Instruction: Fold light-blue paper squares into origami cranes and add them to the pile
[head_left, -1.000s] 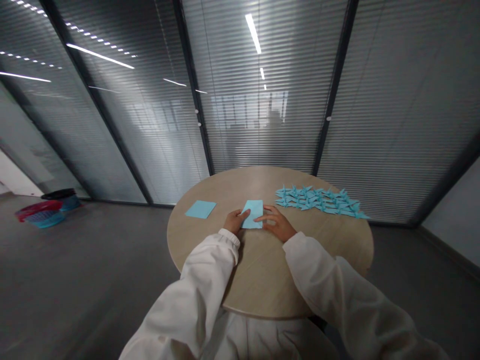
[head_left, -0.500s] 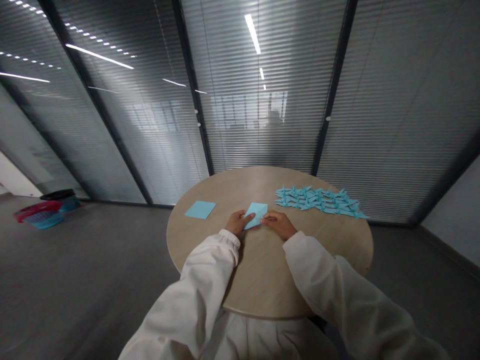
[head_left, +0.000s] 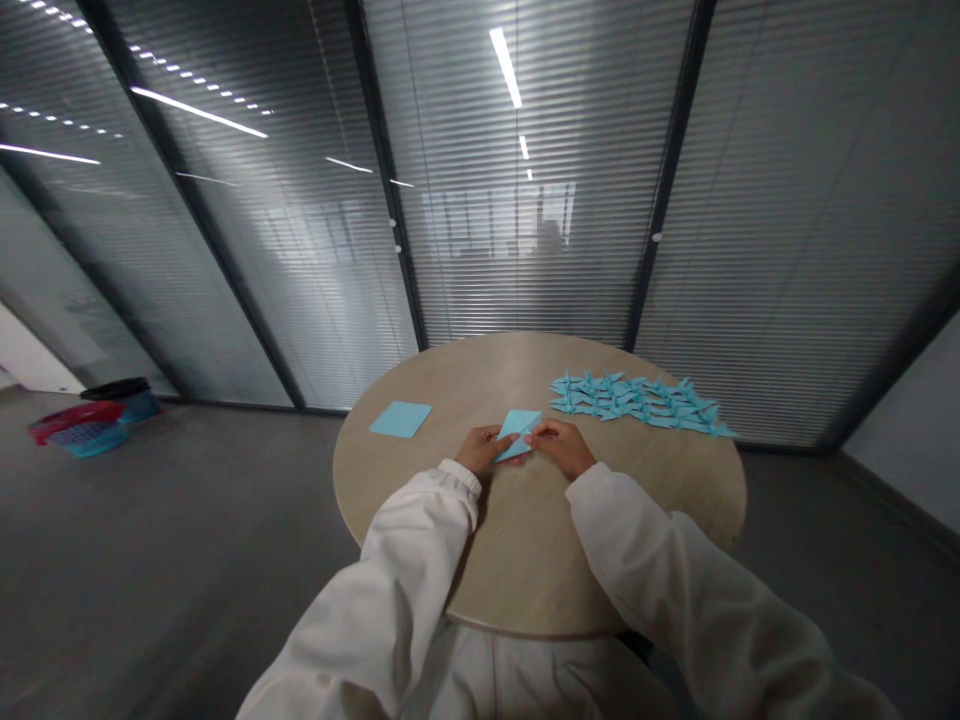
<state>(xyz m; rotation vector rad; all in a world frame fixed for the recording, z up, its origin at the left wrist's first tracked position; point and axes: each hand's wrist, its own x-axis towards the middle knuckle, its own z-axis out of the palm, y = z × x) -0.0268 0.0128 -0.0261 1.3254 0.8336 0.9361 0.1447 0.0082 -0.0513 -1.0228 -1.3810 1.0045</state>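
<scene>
A light-blue sheet of origami paper (head_left: 519, 424), partly folded, is held between my two hands above the middle of the table. My left hand (head_left: 482, 450) grips its left side, with the thumb lying across the top and fingers beneath. At the right edge, my right hand (head_left: 564, 446) pinches the paper between thumb and fingertips. To the left lies a flat stack of blue square paper (head_left: 400, 419). Several folded blue paper cranes (head_left: 637, 400) sit in close rows on the right side.
The round wooden table (head_left: 540, 560) stands against a glass partition with blinds (head_left: 525, 280). On the floor at far left are a red-and-blue basket (head_left: 81, 430) and a darker-rimmed bin (head_left: 124, 398).
The paper in my hands has shifted slightly right and looks narrower, with its right part folded over. My left hand has moved a little right; the cranes and stack stay put.
</scene>
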